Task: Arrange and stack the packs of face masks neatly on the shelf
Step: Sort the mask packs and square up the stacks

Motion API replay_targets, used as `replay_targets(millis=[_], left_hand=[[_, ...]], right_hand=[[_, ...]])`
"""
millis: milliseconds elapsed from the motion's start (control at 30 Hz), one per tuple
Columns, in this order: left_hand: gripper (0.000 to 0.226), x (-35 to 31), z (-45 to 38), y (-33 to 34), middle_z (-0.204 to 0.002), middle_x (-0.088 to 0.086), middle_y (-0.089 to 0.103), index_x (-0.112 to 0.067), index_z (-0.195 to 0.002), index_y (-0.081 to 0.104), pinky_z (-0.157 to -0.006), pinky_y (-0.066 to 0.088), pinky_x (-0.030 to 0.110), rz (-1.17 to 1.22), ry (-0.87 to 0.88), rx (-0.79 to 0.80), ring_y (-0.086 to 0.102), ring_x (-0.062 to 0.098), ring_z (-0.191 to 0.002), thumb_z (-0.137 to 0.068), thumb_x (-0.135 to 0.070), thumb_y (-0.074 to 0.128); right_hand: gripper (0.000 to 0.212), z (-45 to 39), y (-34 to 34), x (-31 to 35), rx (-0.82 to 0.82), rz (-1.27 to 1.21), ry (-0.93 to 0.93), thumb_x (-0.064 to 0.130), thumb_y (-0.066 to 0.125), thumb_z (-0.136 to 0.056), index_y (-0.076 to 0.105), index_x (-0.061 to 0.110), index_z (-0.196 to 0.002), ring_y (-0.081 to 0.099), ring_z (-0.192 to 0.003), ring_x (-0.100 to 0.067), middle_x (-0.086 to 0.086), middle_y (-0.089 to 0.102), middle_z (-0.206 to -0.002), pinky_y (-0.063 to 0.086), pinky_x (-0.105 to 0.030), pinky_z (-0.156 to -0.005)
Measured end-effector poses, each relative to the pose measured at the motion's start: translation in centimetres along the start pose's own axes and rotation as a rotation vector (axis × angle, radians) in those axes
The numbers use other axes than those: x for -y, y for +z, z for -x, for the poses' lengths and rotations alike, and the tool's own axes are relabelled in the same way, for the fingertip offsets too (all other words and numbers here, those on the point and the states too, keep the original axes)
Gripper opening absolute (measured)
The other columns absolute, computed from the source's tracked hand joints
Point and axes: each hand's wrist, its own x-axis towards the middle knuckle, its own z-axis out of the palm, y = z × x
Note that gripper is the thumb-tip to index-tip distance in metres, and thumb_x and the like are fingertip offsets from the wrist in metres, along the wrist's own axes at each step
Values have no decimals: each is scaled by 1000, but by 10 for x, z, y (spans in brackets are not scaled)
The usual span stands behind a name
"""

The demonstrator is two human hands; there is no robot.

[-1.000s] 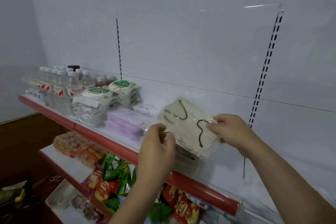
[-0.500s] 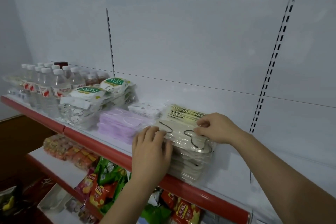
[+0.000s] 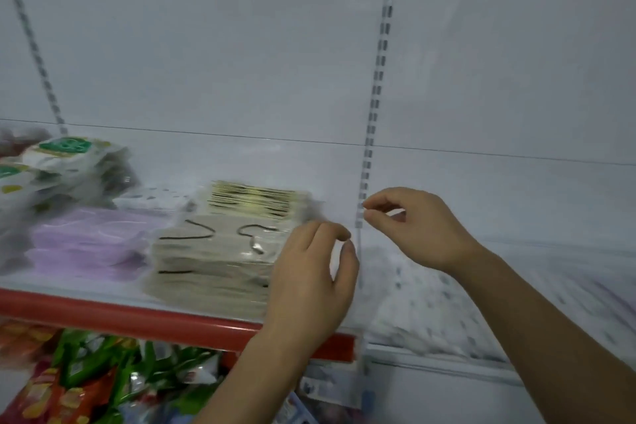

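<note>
A stack of beige face mask packs (image 3: 213, 258) with black ear loops lies on the shelf (image 3: 137, 315), which has a red front edge. Behind it stands a second beige pile (image 3: 254, 200). Purple mask packs (image 3: 86, 244) lie to its left. White patterned packs (image 3: 430, 299) lie blurred to the right. My left hand (image 3: 309, 279) hovers at the stack's right end, fingers loosely curled and holding nothing. My right hand (image 3: 413, 227) is further right above the white packs, thumb and forefinger close together with nothing visible between them.
A clear divider (image 3: 360, 286) stands upright between my two hands. Green-labelled packs (image 3: 62, 155) are piled at the far left. A slotted upright (image 3: 377, 86) runs up the white back wall. Snack bags (image 3: 86, 382) fill the shelf below.
The beige pack was laid on top of the stack and both hands let go. They have moved right, off the stack. The camera has swung right and closer.
</note>
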Motion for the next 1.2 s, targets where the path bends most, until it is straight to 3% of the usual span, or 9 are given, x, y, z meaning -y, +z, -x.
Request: replay_targets(millis=[133, 267, 533, 667, 767, 867, 967, 1067, 1200], left_hand=[[15, -31, 8, 43, -95, -16, 63, -27, -98, 63, -79, 50, 23, 107, -68, 204, 56, 3, -89, -96, -35, 51], [23, -44, 14, 69, -116, -10, 63, -24, -116, 64, -86, 41, 19, 21, -144, 315, 56, 10, -108, -98, -36, 56], [27, -122, 23, 132, -118, -17, 62, -26, -122, 63, -88, 36, 14, 38, -116, 388, 55, 3, -111, -99, -39, 55], [28, -176, 29, 183, -121, -19, 61, -28, -124, 62, -92, 39, 14, 90, -143, 422, 55, 0, -111, -100, -39, 54], [30, -213, 31, 219, -125, -19, 60, -28, -126, 62, -94, 34, 11, 88, -104, 466, 53, 0, -118, -100, -39, 52], [33, -242, 33, 251, -130, -17, 58, -28, -128, 61, -95, 32, 11, 36, -57, 550, 49, 2, -121, -101, -43, 48], [36, -265, 34, 278, -127, -11, 61, -26, -127, 62, -96, 38, 20, -80, -59, 618, 51, 10, -118, -102, -44, 45], [35, -277, 31, 296, -106, 0, 62, -17, -111, 63, -86, 42, 29, -300, -151, 658, 56, 21, -104, -101, -42, 41], [34, -280, 20, 307, -113, 3, 64, -15, -119, 61, -86, 45, 31, -333, -214, 714, 59, 22, -104, -101, -39, 45]], right_hand=[[13, 47, -48, -45, -128, 15, 98, 28, 66, -93, 73, 29, -104, 61, -94, 10, 21, 69, -100, 46, -6, -78], [13, 90, -81, -85, -183, 81, 182, 27, 63, -95, 68, 35, -104, 57, -94, 17, 24, 66, -97, 40, 3, -76], [20, 158, -131, -181, -280, 104, 289, 23, 65, -94, 64, 36, -109, 61, -101, 3, 25, 64, -106, 47, -22, -94], [35, 182, -181, -237, -258, 233, 369, 30, 61, -96, 60, 24, -130, 53, -120, -10, 16, 57, -122, 33, -22, -99], [46, 195, -222, -283, -254, 327, 459, 38, 62, -93, 55, 23, -136, 49, -129, -18, 4, 56, -139, 33, -28, -104], [67, 207, -254, -322, -160, 371, 590, 58, 62, -87, 47, 24, -143, 44, -135, -22, 0, 48, -149, 34, -39, -113], [92, 219, -264, -348, 2, 406, 688, 81, 49, -77, 36, 26, -149, 40, -139, -24, 0, 40, -155, 34, -45, -115], [88, 224, -263, -353, 74, 423, 674, 81, 43, -82, 35, 25, -150, 41, -137, -24, 0, 42, -152, 34, -43, -114], [83, 223, -265, -348, 99, 420, 645, 79, 42, -85, 35, 26, -149, 43, -134, -24, -1, 44, -149, 37, -40, -109]])
